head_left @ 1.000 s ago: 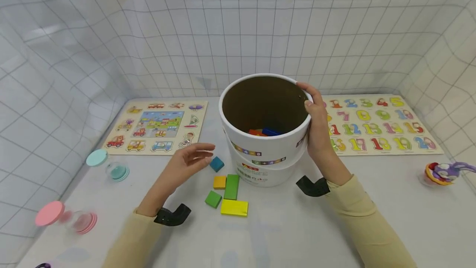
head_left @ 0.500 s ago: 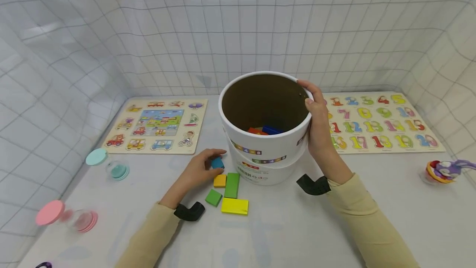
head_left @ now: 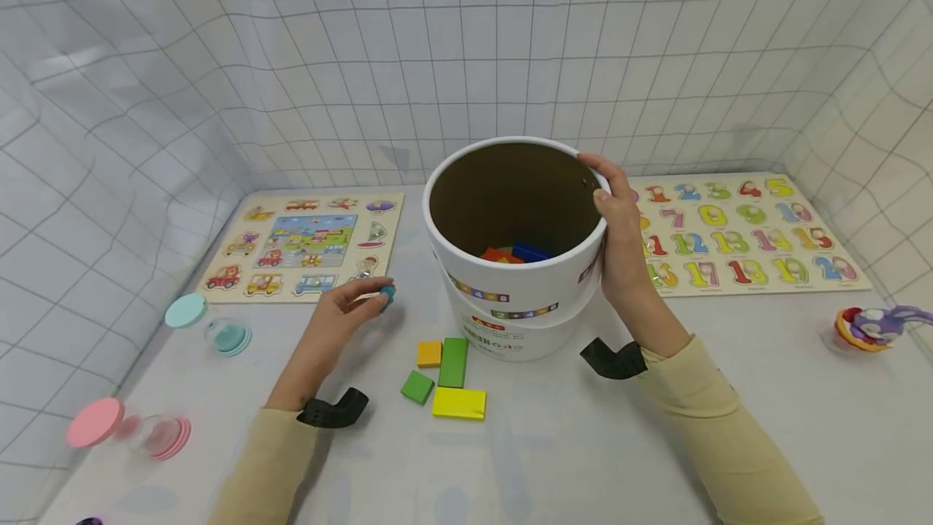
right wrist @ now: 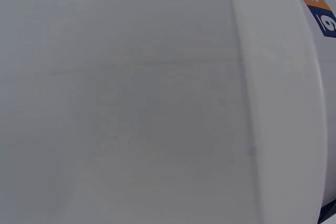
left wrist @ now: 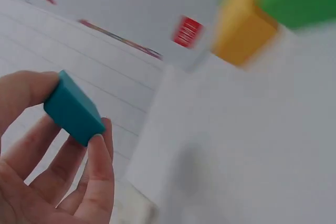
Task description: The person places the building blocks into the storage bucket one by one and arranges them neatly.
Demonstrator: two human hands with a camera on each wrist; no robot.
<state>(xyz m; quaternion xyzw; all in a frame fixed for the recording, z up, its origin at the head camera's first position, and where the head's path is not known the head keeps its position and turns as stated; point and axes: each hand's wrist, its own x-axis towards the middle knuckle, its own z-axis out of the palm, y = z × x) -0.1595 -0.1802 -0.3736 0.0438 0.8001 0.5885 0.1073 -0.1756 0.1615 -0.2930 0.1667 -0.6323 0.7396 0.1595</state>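
My left hand (head_left: 341, 321) pinches a small teal block (left wrist: 76, 109) between thumb and fingertips, above the table to the left of a white bucket (head_left: 503, 286). The right hand (head_left: 619, 245) grips the bucket's right rim, thumb and fingers over its edge; in the right wrist view only the bucket's white side shows. Red and dark blue blocks (head_left: 530, 253) lie at the bottom of the bucket. On the table in front of it are an orange block (head_left: 429, 354), a long green block (head_left: 453, 362), a small green block (head_left: 418, 387) and a yellow block (head_left: 459, 403).
A vehicle puzzle board (head_left: 306, 237) lies behind my left hand, and a number puzzle board (head_left: 751, 237) behind the right. Teal-lidded (head_left: 186, 310) and pink-lidded (head_left: 95, 422) small items stand at left. A purple toy (head_left: 871, 328) sits at far right.
My left hand reached right to the teal block beside the bucket, took hold of it, and moved back left and up with it. The right hand stays on the bucket rim.
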